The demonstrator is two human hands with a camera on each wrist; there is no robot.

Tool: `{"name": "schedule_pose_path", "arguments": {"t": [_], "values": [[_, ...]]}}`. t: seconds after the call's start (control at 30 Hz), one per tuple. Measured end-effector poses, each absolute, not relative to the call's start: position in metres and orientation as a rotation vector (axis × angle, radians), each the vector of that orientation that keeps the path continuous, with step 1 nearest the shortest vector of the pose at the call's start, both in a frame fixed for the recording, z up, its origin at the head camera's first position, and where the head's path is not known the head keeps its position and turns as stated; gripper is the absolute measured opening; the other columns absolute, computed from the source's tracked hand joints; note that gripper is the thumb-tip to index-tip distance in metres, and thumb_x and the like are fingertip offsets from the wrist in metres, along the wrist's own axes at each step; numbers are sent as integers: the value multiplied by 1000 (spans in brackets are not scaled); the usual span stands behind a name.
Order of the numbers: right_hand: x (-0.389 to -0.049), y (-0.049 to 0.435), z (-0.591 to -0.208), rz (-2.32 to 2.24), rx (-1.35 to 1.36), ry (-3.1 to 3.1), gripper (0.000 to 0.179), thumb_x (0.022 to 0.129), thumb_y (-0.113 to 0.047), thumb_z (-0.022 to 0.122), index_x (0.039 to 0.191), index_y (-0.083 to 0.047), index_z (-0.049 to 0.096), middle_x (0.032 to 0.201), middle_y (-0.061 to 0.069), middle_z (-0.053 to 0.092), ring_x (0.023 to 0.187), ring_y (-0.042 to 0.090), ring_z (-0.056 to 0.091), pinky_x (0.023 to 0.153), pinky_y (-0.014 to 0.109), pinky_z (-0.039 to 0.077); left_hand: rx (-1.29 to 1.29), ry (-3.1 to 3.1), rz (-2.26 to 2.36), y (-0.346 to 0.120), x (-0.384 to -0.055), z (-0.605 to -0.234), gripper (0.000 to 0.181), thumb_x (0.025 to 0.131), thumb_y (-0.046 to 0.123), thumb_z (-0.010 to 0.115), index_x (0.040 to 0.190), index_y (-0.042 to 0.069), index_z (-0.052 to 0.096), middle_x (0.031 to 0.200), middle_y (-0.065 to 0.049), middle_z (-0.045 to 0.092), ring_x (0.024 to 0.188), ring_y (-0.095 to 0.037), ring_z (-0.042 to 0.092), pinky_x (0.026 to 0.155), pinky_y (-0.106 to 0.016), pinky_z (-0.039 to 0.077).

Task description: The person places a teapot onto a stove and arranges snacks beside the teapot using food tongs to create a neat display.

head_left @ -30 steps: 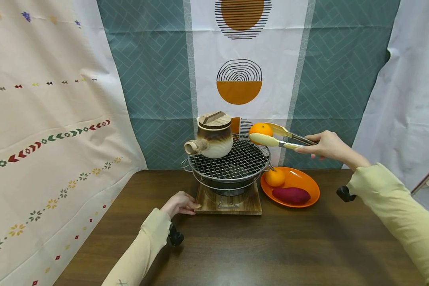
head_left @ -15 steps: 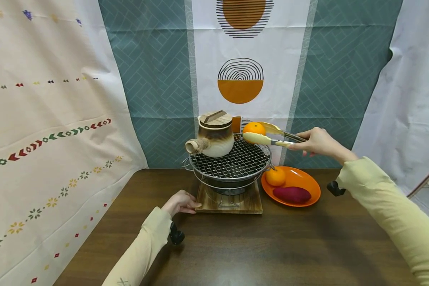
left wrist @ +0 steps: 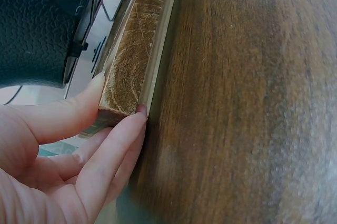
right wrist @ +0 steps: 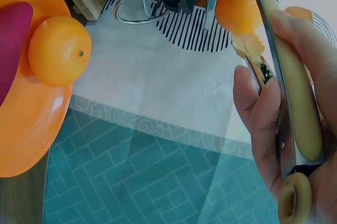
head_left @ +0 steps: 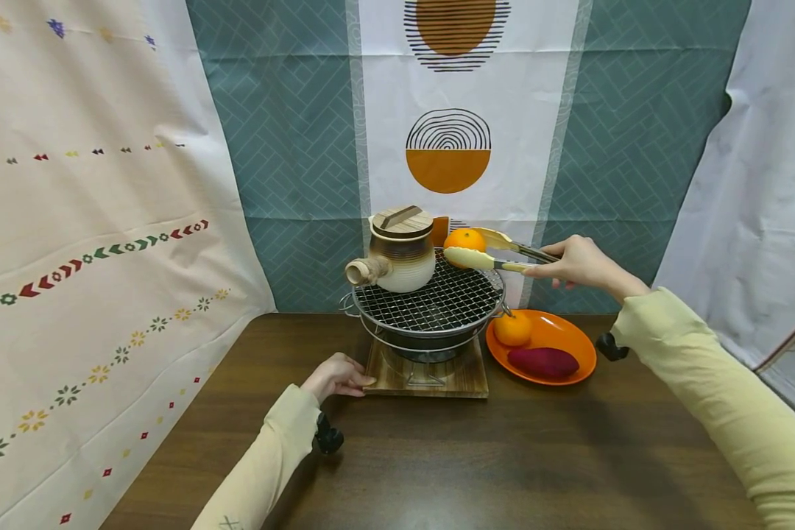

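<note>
My right hand (head_left: 579, 263) grips a pair of kitchen tongs (head_left: 513, 265) with cream-coloured tips and metal arms. Between those tips an orange (head_left: 466, 241) is pinched, over the back right of the round wire grill (head_left: 430, 309). The right wrist view shows the tongs (right wrist: 297, 87) from behind, thumb on one arm and fingers round the other. My left hand (head_left: 338, 375) pinches the front left corner of the wooden board (head_left: 464, 383) under the grill. In the left wrist view the thumb lies on the board's (left wrist: 134, 50) top and fingertips at its underside.
A lidded clay pot (head_left: 404, 265) with a side handle stands on the grill's left half. Right of the grill, an orange plate (head_left: 579, 346) holds another orange (head_left: 512, 328) and a purple sweet potato (head_left: 543, 362). Patterned cloths (head_left: 291, 147) hang behind the brown table (head_left: 424, 464).
The right hand has moved left with the tongs and the pinched orange, bringing the fruit further over the grill and nearer the pot. The left hand keeps its place on the board.
</note>
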State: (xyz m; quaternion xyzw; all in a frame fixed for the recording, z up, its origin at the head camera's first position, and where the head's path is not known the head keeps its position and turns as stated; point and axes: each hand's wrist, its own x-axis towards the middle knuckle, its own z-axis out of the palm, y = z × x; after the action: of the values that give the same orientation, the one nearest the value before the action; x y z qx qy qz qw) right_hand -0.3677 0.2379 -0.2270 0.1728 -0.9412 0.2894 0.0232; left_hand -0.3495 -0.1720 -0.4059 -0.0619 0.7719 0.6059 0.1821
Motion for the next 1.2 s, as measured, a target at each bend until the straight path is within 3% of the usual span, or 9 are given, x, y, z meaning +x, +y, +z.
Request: {"name": "schedule_pose_path", "arguments": {"t": [0.53,1.2], "values": [[-368,228,-225,858,514,-2939,84,76,-48,68,128,12,40,58,7,59,45,21,50,47,29,49,-200,2177,1719,-172,-349,-406,43,77,-7,68,111,-21,45,75,-15,56,61,-18,57,64,-35,55],[-373,222,-227,890,504,-2946,81,76,-44,70,127,11,42,60,13,59,47,21,50,45,28,49,-188,2177,1720,-172,-350,-407,45,76,-8,67,112,-21,44,79,-15,53,63,-18,55,65,-35,54]]}}
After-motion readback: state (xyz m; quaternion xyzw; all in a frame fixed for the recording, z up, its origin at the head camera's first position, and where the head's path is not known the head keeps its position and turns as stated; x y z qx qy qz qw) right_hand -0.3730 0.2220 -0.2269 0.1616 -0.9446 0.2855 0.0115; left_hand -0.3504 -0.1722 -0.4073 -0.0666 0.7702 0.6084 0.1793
